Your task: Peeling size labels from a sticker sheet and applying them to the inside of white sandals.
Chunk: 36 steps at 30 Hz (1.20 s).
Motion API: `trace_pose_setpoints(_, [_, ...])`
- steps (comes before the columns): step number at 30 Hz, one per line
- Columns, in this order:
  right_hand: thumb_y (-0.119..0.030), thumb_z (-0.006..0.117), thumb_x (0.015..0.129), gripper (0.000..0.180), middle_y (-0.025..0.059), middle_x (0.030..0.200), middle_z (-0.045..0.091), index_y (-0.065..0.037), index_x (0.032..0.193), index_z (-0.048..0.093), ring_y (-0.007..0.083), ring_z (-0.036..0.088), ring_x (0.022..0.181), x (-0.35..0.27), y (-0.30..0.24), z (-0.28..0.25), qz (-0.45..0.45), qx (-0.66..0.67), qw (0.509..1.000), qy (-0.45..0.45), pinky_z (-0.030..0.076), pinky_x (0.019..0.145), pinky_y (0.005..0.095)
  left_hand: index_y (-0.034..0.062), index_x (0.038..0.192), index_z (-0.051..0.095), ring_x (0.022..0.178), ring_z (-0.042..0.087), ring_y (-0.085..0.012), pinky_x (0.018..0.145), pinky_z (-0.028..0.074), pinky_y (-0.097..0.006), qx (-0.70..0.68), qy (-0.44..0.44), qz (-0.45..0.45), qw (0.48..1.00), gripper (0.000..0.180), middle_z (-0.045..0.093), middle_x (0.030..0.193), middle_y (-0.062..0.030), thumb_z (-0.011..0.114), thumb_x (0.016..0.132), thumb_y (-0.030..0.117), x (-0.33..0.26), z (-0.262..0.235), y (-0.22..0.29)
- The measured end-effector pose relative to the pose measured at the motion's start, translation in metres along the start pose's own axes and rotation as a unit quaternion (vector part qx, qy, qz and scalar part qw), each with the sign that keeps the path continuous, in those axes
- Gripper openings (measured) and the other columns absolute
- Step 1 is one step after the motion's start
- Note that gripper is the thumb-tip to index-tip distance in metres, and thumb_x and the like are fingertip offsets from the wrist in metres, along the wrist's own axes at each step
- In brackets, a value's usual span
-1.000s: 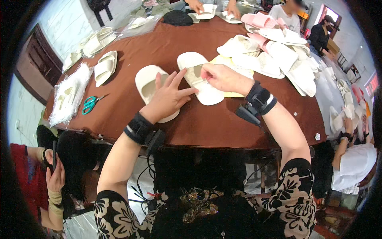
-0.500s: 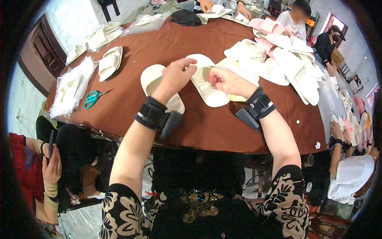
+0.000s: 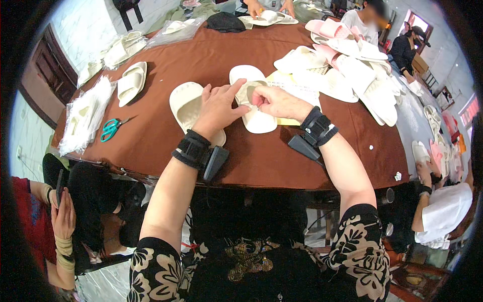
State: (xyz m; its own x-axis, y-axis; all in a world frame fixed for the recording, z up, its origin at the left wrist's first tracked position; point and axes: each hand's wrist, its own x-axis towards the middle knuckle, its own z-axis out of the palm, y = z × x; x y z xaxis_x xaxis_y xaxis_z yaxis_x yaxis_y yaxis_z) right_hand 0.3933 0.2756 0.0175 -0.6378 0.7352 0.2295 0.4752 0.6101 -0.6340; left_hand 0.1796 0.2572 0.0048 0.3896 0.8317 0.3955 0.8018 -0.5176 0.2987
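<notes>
Two cream slide slippers lie on the brown table [image 3: 166, 146] in front of me. My left hand [image 3: 217, 108] rests across the gap between them, its fingers spread and its fingertips on the strap of the right slipper [image 3: 254, 100]. My right hand [image 3: 279, 102] pinches that same strap from the other side. The left slipper [image 3: 183, 103] lies partly under my left wrist. Both wrists wear black bands with small black boxes.
Teal scissors [image 3: 111, 128] lie at the left beside a stack of clear bags [image 3: 83, 118]. Another cream pair [image 3: 132, 83] sits behind them. A heap of white and pink slippers [image 3: 352, 65] fills the right. A yellow sheet [image 3: 292, 88] lies under my right hand. Other people sit around.
My left hand has slid from the left slipper onto the right slipper's strap, meeting my right hand there. The view has tilted slightly.
</notes>
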Motion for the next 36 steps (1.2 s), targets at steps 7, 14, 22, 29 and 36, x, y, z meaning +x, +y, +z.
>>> trace_pose_setpoints(7, [-0.004, 0.058, 0.079, 0.012, 0.0101, 0.087, 0.064, -0.003, 0.091, 0.059, 0.0218, 0.062, 0.083, 0.004, 0.007, 0.0, 0.025, 0.023, 0.999, -0.007, 0.049, 0.073, 0.0338, 0.0205, 0.144, 0.038, 0.124, 0.048, -0.027, 0.112, 0.016, -0.052, 0.008, -0.027, -0.012, 1.0, 0.077, 0.057, 0.13, -0.0107, 0.071, 0.077, 0.039, 0.0, -0.001, 0.002])
trace_pose_setpoints(14, [-0.008, 0.06, 0.081, 0.011, 0.0111, 0.086, 0.065, -0.005, 0.091, 0.059, 0.0239, 0.063, 0.081, 0.004, 0.006, 0.004, 0.033, 0.014, 0.999, 0.007, 0.05, 0.073, 0.0353, 0.0197, 0.145, 0.036, 0.125, 0.047, -0.0279, 0.112, 0.016, -0.052, 0.013, -0.027, -0.005, 1.0, 0.078, 0.057, 0.13, -0.0107, 0.071, 0.078, 0.04, 0.0, -0.001, 0.004])
trace_pose_setpoints(22, [-0.014, 0.062, 0.082, 0.015, 0.0109, 0.082, 0.062, -0.005, 0.092, 0.056, 0.024, 0.06, 0.077, 0.004, 0.009, 0.007, 0.044, 0.002, 0.998, 0.051, 0.048, 0.07, 0.0367, 0.0192, 0.146, 0.035, 0.124, 0.048, -0.0284, 0.112, 0.017, -0.053, 0.016, -0.032, -0.004, 0.999, 0.08, 0.057, 0.13, -0.0108, 0.071, 0.078, 0.04, 0.0, 0.0, 0.004])
trace_pose_setpoints(29, [-0.015, 0.066, 0.08, 0.023, 0.0079, 0.083, 0.059, -0.003, 0.095, 0.053, 0.0185, 0.059, 0.079, 0.001, 0.011, 0.001, 0.019, 0.022, 1.0, 0.004, 0.048, 0.071, 0.0339, 0.0183, 0.145, 0.035, 0.124, 0.049, -0.0292, 0.111, 0.017, -0.054, 0.022, -0.033, -0.003, 0.999, 0.08, 0.057, 0.129, -0.0131, 0.071, 0.078, 0.041, 0.0, -0.001, 0.005])
trace_pose_setpoints(36, [-0.012, 0.069, 0.077, 0.033, 0.0068, 0.092, 0.059, -0.003, 0.105, 0.053, 0.0163, 0.057, 0.087, -0.004, 0.009, -0.013, 0.015, 0.058, 0.996, -0.061, 0.048, 0.079, 0.0303, 0.0173, 0.144, 0.035, 0.123, 0.049, -0.0297, 0.111, 0.018, -0.054, 0.019, -0.038, -0.005, 0.999, 0.079, 0.058, 0.127, -0.0135, 0.071, 0.078, 0.041, 0.001, -0.003, 0.004])
